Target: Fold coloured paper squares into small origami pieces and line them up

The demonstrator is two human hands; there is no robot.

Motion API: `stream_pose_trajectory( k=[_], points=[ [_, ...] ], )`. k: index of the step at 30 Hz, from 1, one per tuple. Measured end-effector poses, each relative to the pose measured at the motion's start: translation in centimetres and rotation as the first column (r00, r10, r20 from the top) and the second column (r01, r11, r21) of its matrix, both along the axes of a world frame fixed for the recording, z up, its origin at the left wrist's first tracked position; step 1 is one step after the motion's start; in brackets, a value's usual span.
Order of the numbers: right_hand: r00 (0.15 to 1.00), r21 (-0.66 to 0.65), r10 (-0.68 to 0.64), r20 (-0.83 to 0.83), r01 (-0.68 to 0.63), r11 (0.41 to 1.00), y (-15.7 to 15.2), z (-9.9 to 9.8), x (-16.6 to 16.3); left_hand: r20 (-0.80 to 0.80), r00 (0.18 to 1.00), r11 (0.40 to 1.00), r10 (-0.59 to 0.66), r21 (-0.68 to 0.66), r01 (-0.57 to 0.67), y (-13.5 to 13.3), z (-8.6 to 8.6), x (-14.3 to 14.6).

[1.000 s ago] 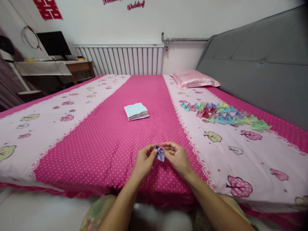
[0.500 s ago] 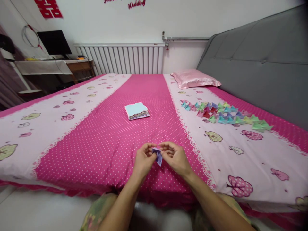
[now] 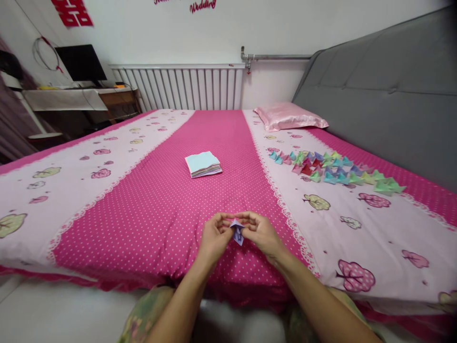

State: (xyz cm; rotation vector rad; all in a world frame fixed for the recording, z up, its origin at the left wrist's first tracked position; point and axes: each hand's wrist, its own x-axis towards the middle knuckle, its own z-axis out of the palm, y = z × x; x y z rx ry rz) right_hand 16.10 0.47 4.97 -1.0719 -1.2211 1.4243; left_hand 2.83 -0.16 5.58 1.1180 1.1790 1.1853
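Observation:
A small folded purple paper (image 3: 238, 234) is held between both hands above the near edge of the bed. My left hand (image 3: 217, 235) pinches its left side, with the thumb on the paper and the other fingers curled behind. On the opposite side, my right hand (image 3: 260, 235) grips it the same way. The paper comes to points at top and bottom, and its sides are partly covered by the thumbs. Farther off lies a stack of square paper sheets (image 3: 203, 162), light blue on top.
Several folded paper boats (image 3: 330, 177) in mixed colours stand in rows on the right of the bed. Behind them are a pink pillow (image 3: 289, 116) and a grey headboard (image 3: 385, 90). A white radiator (image 3: 182, 88) lines the wall; a desk with a monitor (image 3: 81, 63) is at left.
The purple paper has shifted slightly right and turned between my fingers, its top now showing a peak. Both hands stay almost in place; the stack and boats are unmoved.

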Motion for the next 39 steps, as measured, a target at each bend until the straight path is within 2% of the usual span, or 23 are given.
stream_pose_trajectory(
  k=[9, 20, 29, 39],
  points=[
    [0.999, -0.017, -0.027, -0.022, 0.027, 0.999, 0.07, -0.13, 0.06, 0.026, 0.998, 0.998, -0.050, -0.028, 0.051, 0.09, 0.05, -0.12],
    [0.999, -0.011, -0.032, 0.022, 0.033, 0.999, -0.15, -0.01, -0.19, 0.059, 0.998, 0.997, -0.015, -0.081, 0.020, -0.10, 0.05, 0.14],
    [1.000, -0.044, -0.022, -0.022, 0.021, 0.999, -0.10, -0.31, -0.15, 0.122, 0.992, 0.990, 0.024, -0.142, -0.006, 0.00, 0.12, 0.17],
    [0.999, -0.056, -0.041, -0.026, 0.040, 0.998, -0.03, -0.20, -0.06, 0.099, 0.994, 0.988, 0.046, -0.154, -0.030, -0.08, 0.35, 0.21]
  ],
)
